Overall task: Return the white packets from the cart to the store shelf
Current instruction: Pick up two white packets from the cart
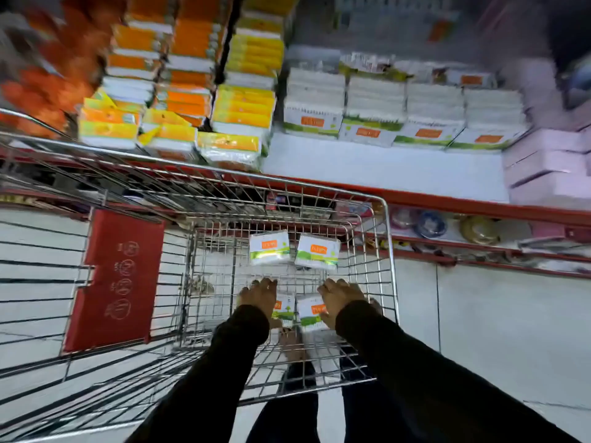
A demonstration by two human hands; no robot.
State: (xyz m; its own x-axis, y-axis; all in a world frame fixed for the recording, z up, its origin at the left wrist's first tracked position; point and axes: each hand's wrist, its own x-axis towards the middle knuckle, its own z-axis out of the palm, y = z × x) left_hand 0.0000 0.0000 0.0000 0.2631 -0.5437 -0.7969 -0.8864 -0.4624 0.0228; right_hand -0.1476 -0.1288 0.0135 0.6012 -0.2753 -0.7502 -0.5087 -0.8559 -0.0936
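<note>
Four white packets with green bands and orange labels lie on the floor of the wire cart (388,251). Two lie at the far end: one (269,247) on the left, one (317,251) on the right. My left hand (259,294) is down on the near left packet (284,310), fingers curled over it. My right hand (339,298) grips the near right packet (309,312) the same way. Both arms reach down into the cart in dark sleeves. Matching white packets (371,110) stand stacked at the back of the white store shelf (383,174).
Orange and yellow packs (192,100) fill the shelf's left part, pink boxes (550,167) its right end. A red shelf edge (479,206) runs just beyond the cart. A red flap (118,276) hangs on the cart's left. Lower shelves hold small round items (430,223).
</note>
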